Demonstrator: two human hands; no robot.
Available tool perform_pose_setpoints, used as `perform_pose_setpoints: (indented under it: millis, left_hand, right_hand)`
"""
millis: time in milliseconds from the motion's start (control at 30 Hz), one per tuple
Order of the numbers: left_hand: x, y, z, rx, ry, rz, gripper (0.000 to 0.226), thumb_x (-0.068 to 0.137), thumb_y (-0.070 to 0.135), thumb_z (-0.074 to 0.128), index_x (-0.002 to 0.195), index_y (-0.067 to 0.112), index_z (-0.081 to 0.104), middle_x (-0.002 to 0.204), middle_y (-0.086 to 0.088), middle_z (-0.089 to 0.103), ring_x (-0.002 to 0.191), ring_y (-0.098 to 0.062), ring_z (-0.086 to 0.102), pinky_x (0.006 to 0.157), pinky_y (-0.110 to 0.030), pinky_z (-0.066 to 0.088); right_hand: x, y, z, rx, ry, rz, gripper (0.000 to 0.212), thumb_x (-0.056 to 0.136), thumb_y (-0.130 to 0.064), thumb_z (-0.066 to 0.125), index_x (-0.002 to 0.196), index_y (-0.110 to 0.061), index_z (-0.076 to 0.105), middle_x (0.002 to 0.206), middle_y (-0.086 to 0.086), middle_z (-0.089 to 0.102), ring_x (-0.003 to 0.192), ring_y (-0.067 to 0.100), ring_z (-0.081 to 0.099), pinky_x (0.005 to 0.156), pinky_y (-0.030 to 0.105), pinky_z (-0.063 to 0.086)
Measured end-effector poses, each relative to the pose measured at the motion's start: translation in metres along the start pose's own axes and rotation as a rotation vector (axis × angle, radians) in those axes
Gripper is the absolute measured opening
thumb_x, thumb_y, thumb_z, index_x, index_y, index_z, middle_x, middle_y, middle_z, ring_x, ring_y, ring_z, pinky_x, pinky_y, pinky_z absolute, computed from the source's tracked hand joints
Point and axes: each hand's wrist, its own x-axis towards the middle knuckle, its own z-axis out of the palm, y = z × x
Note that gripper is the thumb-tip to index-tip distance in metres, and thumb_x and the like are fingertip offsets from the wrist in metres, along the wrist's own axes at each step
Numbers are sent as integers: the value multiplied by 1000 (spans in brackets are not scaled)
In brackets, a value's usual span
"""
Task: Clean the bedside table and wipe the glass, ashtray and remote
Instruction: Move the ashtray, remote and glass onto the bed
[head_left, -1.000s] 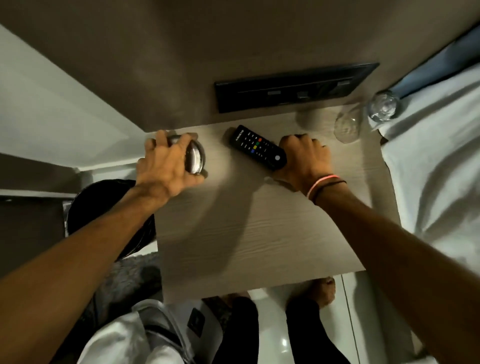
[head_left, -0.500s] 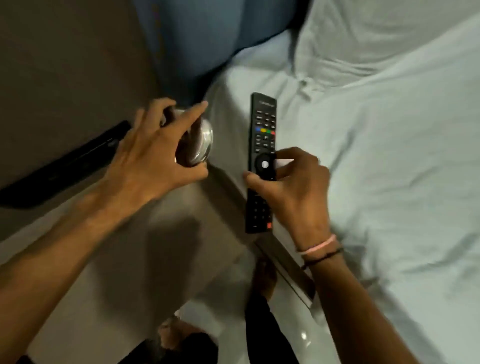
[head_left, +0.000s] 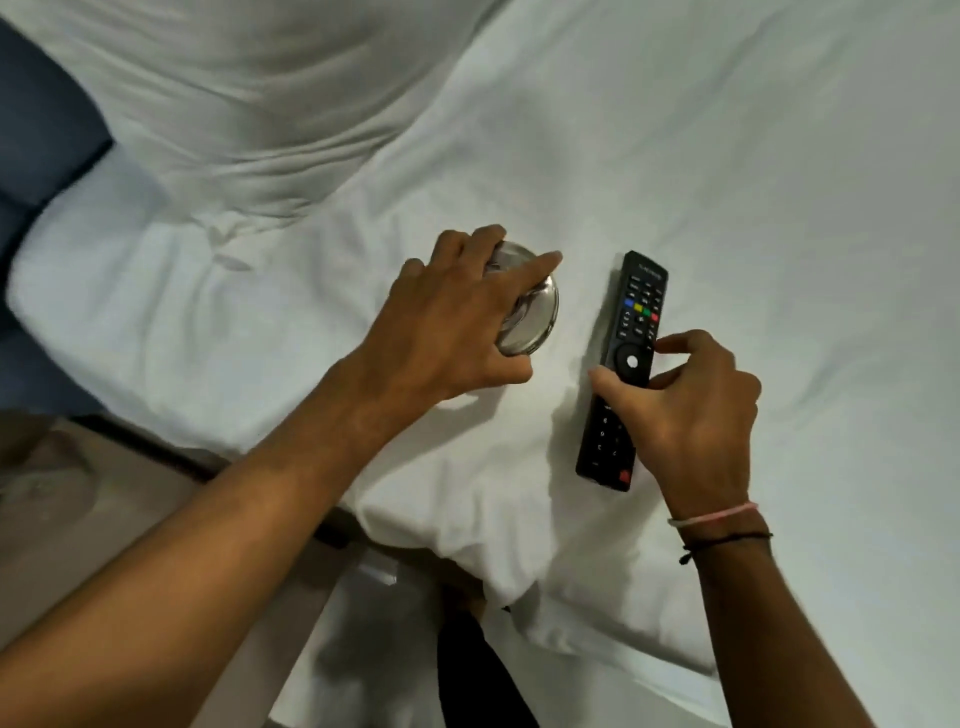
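Note:
A round glass ashtray (head_left: 530, 322) rests on the white bed sheet (head_left: 727, 182), and my left hand (head_left: 457, 317) covers it from above with the fingers around its rim. To its right a long black remote (head_left: 626, 358) with coloured buttons lies lengthwise on the sheet. My right hand (head_left: 691, 410) pinches the remote at its middle with thumb and fingers. The drinking glass is out of view. Only a corner of the bedside table (head_left: 47, 499) shows at the lower left.
A white pillow (head_left: 249, 93) lies at the top left of the bed, next to a blue headboard (head_left: 36, 119). The mattress edge (head_left: 498, 582) runs below my hands, with pale floor (head_left: 363, 665) and my dark trouser leg (head_left: 478, 675) beneath it.
Both hands lifted the ashtray and the remote off the bedside table and carried them right, over the bed. Now both objects are down on the sheet, still held.

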Motion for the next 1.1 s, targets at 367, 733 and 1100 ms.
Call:
perform_pose_setpoints:
  millis: [367, 733, 1100]
  left_hand:
    - [-54, -43, 15, 86, 264, -126, 93, 84, 84, 27, 158, 32, 10, 167, -12, 11, 155, -27, 14, 117, -56, 26]
    - [-288, -173, -10, 290, 422, -650, 89, 90, 79, 26, 159, 24, 11, 166, -18, 9, 155, -29, 10, 119, -60, 18]
    - [-452, -216, 60, 286, 357, -949, 91, 89, 76, 27, 159, 21, 8, 166, -18, 12, 153, -30, 19, 117, -57, 23]
  right_hand:
    - [-35, -11, 22, -172, 190, -340, 81, 91, -67, 51, 152, -15, 38, 160, 21, 31, 151, 36, 23, 120, 55, 27]
    - [-162, -138, 125, -76, -182, -928, 92, 90, -68, 52, 160, -18, 19, 167, 21, 10, 157, 32, 1, 126, 51, 11]
    - [-271, -210, 300, -443, -789, -1218, 112, 82, -43, 79, 161, -27, 2, 166, 26, 1, 142, 44, 39, 111, 48, 44]
